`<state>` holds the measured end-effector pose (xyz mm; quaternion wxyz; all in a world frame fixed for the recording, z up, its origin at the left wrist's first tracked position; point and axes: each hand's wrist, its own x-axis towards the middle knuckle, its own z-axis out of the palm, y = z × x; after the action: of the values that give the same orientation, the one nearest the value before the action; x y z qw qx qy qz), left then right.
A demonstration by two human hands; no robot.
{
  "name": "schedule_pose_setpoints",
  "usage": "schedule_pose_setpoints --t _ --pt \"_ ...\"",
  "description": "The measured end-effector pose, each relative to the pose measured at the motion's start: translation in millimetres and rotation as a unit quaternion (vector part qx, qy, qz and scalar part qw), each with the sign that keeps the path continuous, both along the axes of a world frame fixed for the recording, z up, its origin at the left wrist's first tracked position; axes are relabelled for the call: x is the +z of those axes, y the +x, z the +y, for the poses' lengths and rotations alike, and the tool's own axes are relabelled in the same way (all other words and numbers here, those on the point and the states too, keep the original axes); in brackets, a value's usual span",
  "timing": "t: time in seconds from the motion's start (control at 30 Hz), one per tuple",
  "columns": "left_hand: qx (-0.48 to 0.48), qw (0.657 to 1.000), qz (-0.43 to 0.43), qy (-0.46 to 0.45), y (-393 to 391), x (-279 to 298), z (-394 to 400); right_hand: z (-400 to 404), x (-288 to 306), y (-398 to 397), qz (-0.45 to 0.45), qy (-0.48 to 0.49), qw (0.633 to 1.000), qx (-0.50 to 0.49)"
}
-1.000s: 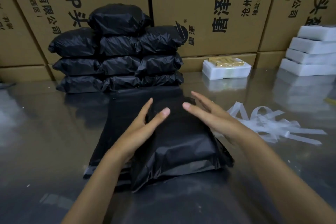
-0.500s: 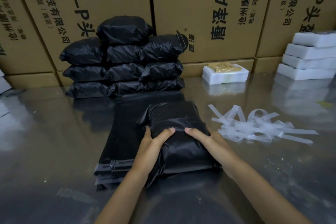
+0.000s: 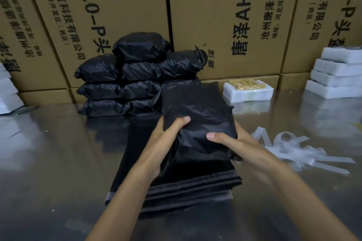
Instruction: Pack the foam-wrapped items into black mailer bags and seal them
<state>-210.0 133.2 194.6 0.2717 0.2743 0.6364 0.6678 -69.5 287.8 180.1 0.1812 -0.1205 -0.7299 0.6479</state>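
Gripping the packed mailer bag with both hands, left hand and right hand, I hold it lifted above the flat mailer bags stacked on the table.

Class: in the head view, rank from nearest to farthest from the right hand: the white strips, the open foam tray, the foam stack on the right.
From the right hand:
1. White strips, just right.
2. Open foam tray, behind.
3. Foam stack, far right.

Cardboard cartons behind the table: rotated black print reads "AH4.0-P头", "唐泽AH4.0", "沧州唐泽通信科技有限公司", "河北河间经济开发区(西区)".
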Motion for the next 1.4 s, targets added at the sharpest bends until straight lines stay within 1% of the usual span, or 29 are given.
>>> schedule_pose_setpoints --t 0.07,0.17,0.2,0.3,0.33,0.37,0.4,0.43,0.47,0.5,0.53,0.57,0.6,0.67,0.77,0.83,0.9,0.93,0.97,1.0,1.07,1.1,1.13,1.17,1.2,1.23,1.27,1.33,1.4 --pt "0.015 0.999 0.032 0.011 -21.4 39.1 23.2 19.0 23.6 -14.9 0.019 0.067 0.998 -0.009" --pt "0.044 0.992 0.112 0.026 -57.5 99.6 67.7 55.2 66.1 -54.0 0.078 0.139 0.984 -0.086" --pt "0.05 0.989 0.138 0.03 -71.1 120.2 82.7 69.6 81.9 -71.1 0.101 0.151 0.977 -0.109" --pt "0.034 0.977 0.205 0.037 -121.6 167.2 122.2 117.6 127.4 -135.8 0.161 0.145 0.963 -0.159" --pt "0.035 0.974 0.222 0.037 -140.8 172.6 134.3 133.0 138.7 -160.0 0.161 0.148 0.962 -0.166" --pt "0.045 0.969 0.241 0.027 -160.3 171.3 145.1 147.9 145.2 -184.4 0.142 0.154 0.963 -0.167" --pt "0.064 0.958 0.28 -0.004 -179.9 164.7 154.7 160.9 147.7 -208.2 0.107 0.162 0.967 -0.162" --pt "0.097 0.932 0.344 -0.059 -200.2 153.5 163.1 172.0 146.8 -230.7 0.061 0.175 0.971 -0.153" --pt "0.147 0.888 0.419 -0.121 -220.0 140.2 171.1 180.6 142.4 -250.9 0.019 0.191 0.971 -0.144" --pt "0.204 0.832 0.49 -0.165 -237.1 129.3 177.3 186.9 136.4 -268.5 -0.001 0.206 0.967 -0.148" --pt "0.245 0.78 0.544 -0.189 -252.3 121.8 182.4 192.2 130.1 -283.9 0.0 0.218 0.962 -0.167" --pt "0.268 0.745 0.576 -0.201 -265.3 117.9 188.5 197.4 124.7 -296.5 0.006 0.232 0.953 -0.195" --pt "0.279 0.728 0.59 -0.208 -275.0 117.1 194.7 201.7 120.5 -306.7 0.008 0.25 0.942 -0.222" --pt "0.284 0.725 0.588 -0.219 -289.1 119.1 206.8 206.2 115.5 -321.9 0.004 0.275 0.926 -0.257" --pt "0.296 0.727 0.577 -0.224 -300.8 122.0 219.5 207.9 112.2 -338.1 0.007 0.279 0.915 -0.292" --pt "0.307 0.717 0.582 -0.232 -303.9 121.9 222.3 204.5 111.2 -342.4 -0.006 0.304 0.895 -0.326" --pt "0.316 0.699 0.591 -0.251 -301.4 120.7 222.6 199.2 111.3 -341.5 -0.027 0.32 0.884 -0.34" --pt "0.32 0.685 0.596 -0.272 -297.4 121.1 222.9 195.8 113.4 -339.7 -0.046 0.324 0.88 -0.343" --pt "0.325 0.66 0.602 -0.31 -292.0 122.5 223.0 192.0 116.6 -337.5 -0.076 0.337 0.872 -0.348" --pt "0.329 0.626 0.61 -0.357 -285.1 125.4 224.4 188.9 121.4 -335.4 -0.117 0.364 0.854 -0.352" --pt "0.328 0.558 0.617 -0.448 -266.7 132.6 228.3 179.4 133.8 -328.9 -0.219 0.441 0.801 -0.342" --pt "0.322 0.534 0.619 -0.477 -256.0 134.9 228.1 170.4 139.1 -322.8 -0.266 0.469 0.777 -0.325" --pt "0.311 0.519 0.627 -0.491 -245.7 135.6 226.3 160.1 141.6 -315.2 -0.297 0.486 0.764 -0.304" --pt "0.294 0.51 0.643 -0.49 -235.1 132.9 222.9 150.4 140.3 -305.5 -0.307 0.492 0.763 -0.285" --pt "0.275 0.504 0.665 -0.477 -225.4 127.1 217.9 143.4 135.8 -295.2 -0.301 0.489 0.774 -0.266" --pt "0.256 0.505 0.685 -0.459 -215.8 118.4 210.8 137.5 129.9 -282.7 -0.287 0.473 0.795 -0.247" --pt "0.238 0.514 0.694 -0.444 -206.0 106.8 201.3 133.6 121.6 -269.3 -0.27 0.448 0.822 -0.226" --pt "0.214 0.56 0.674 -0.431 -183.2 76.9 178.7 127.4 101.0 -239.1 -0.246 0.405 0.86 -0.187" --pt "0.193 0.617 0.624 -0.44 -157.7 44.0 155.9 116.8 77.4 -208.5 -0.246 0.378 0.876 -0.17"
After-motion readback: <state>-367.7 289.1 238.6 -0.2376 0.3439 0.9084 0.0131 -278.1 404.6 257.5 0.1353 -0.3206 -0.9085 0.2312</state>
